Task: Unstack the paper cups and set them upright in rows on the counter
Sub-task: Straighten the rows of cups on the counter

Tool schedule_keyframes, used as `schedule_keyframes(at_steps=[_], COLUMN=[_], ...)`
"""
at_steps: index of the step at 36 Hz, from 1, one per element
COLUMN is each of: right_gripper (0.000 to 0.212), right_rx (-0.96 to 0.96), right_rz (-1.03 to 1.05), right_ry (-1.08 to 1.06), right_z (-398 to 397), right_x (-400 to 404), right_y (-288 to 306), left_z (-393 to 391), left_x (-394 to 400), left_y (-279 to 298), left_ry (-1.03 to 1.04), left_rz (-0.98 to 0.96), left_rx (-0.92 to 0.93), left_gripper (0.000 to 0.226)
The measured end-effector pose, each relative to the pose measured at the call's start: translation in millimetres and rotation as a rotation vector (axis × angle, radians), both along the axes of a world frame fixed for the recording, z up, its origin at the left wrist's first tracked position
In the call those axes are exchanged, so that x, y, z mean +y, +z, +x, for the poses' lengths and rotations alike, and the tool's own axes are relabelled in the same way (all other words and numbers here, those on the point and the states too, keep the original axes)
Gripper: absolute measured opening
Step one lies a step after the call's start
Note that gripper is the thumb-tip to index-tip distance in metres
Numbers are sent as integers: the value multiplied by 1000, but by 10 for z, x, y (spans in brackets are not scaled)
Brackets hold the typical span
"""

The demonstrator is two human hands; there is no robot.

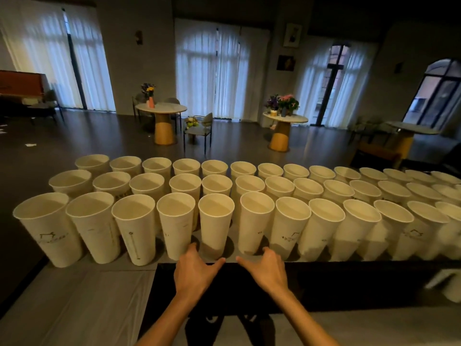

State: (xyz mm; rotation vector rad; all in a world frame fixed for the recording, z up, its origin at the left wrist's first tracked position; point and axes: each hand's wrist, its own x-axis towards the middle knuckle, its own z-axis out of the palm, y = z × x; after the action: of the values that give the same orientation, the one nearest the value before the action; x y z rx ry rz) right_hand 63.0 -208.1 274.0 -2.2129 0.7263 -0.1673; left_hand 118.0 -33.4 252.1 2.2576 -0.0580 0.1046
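Dim cafe room behind, curtained windows (212,68). Counter (249,259) carries paper cups (252,181) upright in three rows. Left hand (193,269) and right hand (265,269) both released, fingers spread, at the base of the front cup (215,223), possibly touching. Nudge it low and gently so neighbours don't tip.

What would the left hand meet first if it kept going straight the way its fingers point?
Probably the front-row cup standing just ahead of the left hand, low on its wall; its fingertips already look very close, though depth is unclear.
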Motion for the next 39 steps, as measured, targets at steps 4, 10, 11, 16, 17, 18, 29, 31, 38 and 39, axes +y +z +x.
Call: schedule_keyframes(at_steps=[4, 10, 11, 16, 17, 18, 29, 31, 38, 39], right_gripper=[74, 83, 82, 70, 72, 74, 67, 67, 60, 57], right_rx=[-27, -128, -140, -176, -170, -165, -90, -75, -12, 6], right_rz=[-25, -39, -31, -44, -44, -45, -77, -77, -92, -89], right_ry=[-32, -49, -48, -43, -38, -31, 26, 26, 50, 48], right_z=[129, 197, 202, 241, 233, 222, 114, 122, 42, 20], right_x=[-2, 11, 17, -4, -4, -8, -34, -45, -54, -58], right_y=[-27, -75, -70, -74, -71, -78, -36, -22, -28, -38], left_z=[70, 137, 141, 139, 134, 119, 85, 82, 29, 14], left_x=[-20, -55, -65, -79, -76, -72, -68, -72, -72, -73], left_y=[-5, 32, 34, 40, 44, 46, 82, 97, 139, 124], left_ry=[-16, -14, -17, -16, -16, -12, -6, -10, -2, 3], left_rz=[6, 10, 12, -31, -42, -49, -9, 5, 93, 106], left_rx=[-5, 1, -4, 19, 24, 27, 109, 126, 133, 134], left_gripper=[81, 75, 75, 69, 68, 66, 54, 51, 55, 56])
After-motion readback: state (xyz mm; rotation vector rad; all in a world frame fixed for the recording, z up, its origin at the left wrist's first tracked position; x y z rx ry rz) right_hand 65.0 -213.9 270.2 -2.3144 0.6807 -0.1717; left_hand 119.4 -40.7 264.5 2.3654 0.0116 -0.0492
